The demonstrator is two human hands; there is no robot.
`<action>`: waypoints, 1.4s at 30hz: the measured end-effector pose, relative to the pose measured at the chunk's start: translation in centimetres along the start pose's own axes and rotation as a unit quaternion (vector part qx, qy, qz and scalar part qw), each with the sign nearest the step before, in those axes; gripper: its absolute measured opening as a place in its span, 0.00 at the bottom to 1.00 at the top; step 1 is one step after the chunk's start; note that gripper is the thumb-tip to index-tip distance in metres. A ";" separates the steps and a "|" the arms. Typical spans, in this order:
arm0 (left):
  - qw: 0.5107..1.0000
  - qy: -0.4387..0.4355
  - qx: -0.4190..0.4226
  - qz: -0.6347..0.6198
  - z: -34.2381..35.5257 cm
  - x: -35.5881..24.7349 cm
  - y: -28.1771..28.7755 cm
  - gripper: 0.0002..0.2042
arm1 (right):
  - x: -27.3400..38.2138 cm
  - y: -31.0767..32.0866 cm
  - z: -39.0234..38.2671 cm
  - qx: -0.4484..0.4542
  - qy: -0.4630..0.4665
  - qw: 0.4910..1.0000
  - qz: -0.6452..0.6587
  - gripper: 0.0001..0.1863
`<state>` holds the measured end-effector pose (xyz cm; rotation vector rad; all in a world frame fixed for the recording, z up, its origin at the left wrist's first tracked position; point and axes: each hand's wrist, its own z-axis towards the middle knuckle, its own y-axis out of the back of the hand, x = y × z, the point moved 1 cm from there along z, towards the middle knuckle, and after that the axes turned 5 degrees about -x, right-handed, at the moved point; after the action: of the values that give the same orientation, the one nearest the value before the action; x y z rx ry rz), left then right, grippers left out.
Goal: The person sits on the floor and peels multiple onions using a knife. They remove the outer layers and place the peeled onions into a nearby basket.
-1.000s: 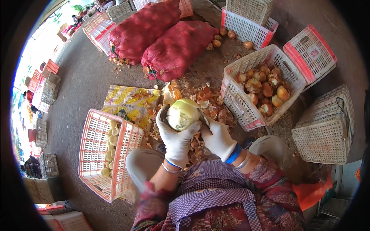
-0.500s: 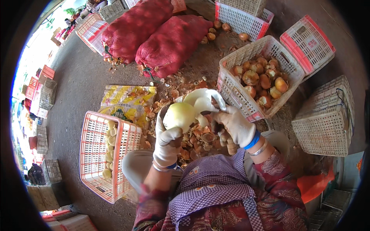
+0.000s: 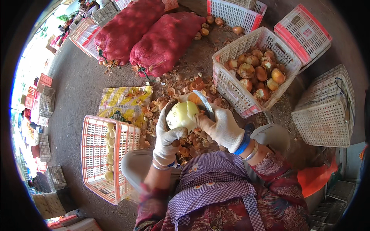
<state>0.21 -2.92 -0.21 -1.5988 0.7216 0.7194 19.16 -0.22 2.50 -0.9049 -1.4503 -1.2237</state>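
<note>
My left hand (image 3: pixel 168 144), in a whitish glove with dark fingertips, is wrapped round a pale, peeled onion (image 3: pixel 182 116). A blade rises above my gloved right hand (image 3: pixel 224 130), whose fingers are closed on a knife (image 3: pixel 204 101); its handle is hidden in the palm. The right thumb presses on the near right side of the onion, where a layer edge shows. Both hands are held over a heap of onion skins (image 3: pixel 192 144) on the ground between my knees.
To the left, a pink-and-white crate (image 3: pixel 127 133) holds peeled onions (image 3: pixel 110 150). Ahead right stands a crate (image 3: pixel 231 90) of brown onions (image 3: pixel 259 71). Two red mesh sacks (image 3: pixel 165 42) lie ahead, near a yellow-white bag (image 3: pixel 125 100). Another crate (image 3: pixel 323 107) stands at right.
The loose white layer hanging between my hands no longer shows there. My right hand has moved left and closer, its thumb now on the onion. The view has shifted slightly.
</note>
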 end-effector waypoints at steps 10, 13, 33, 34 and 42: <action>0.981 -0.051 0.022 0.187 0.0 -0.7 -0.2 0.57 | 0.7 0.8 0.1 0.033 -0.066 0.997 0.015 0.17; 0.986 -0.053 0.049 0.150 0.2 -0.5 0.7 0.59 | -0.4 1.1 0.2 0.044 -0.144 0.984 0.100 0.17; 0.990 -0.020 0.067 0.121 0.0 -1.0 1.0 0.57 | -0.8 1.6 -0.5 0.060 -0.207 0.966 0.141 0.15; 0.997 -0.008 0.058 0.058 0.0 -1.0 0.9 0.58 | -0.7 1.7 -0.3 0.054 -0.224 0.961 0.152 0.15; 0.949 0.093 0.165 -0.254 2.2 2.8 5.2 0.36 | 0.7 3.2 -0.8 0.079 -0.257 0.932 0.243 0.14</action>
<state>-2.25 -1.53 -5.80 -1.4630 0.4964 0.0653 22.18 -0.42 3.94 -1.4376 -1.5611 -0.5088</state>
